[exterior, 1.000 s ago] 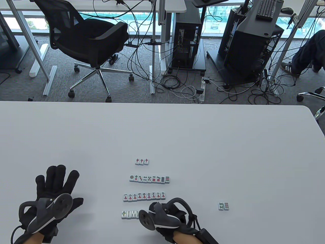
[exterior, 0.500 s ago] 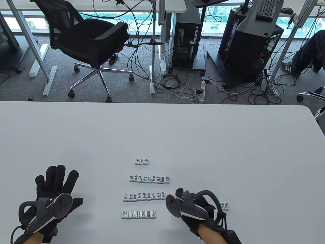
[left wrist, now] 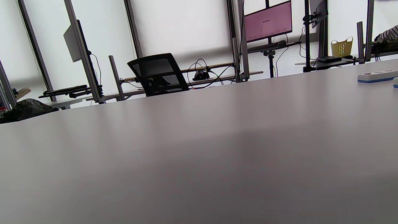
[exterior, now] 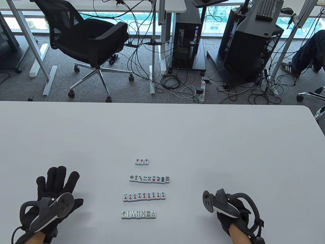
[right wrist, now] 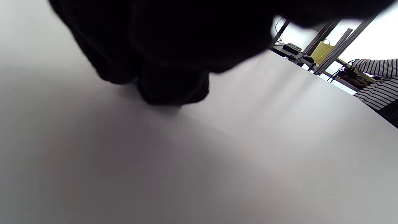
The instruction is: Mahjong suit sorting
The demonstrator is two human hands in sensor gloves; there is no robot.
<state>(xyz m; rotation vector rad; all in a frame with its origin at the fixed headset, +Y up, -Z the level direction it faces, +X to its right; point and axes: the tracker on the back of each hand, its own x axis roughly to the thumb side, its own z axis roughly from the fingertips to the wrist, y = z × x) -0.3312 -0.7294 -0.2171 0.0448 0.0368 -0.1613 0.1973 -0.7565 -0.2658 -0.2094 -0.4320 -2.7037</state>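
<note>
Left hand [exterior: 54, 188] lies flat on the smooth white table [exterior: 203, 142], black knit-gloved fingers spread wide, holding nothing. Right hand [exterior: 229, 213] sits knuckles-up with its fingers curled under the tracker; whether they grip anything cannot be told from either view. Between the hands, nearer the left, lie four straight rows of small glossy rectangular mahjong tiles [exterior: 149, 179], face up. The bamboo row [exterior: 138, 214] is closest to the wrists.
</note>
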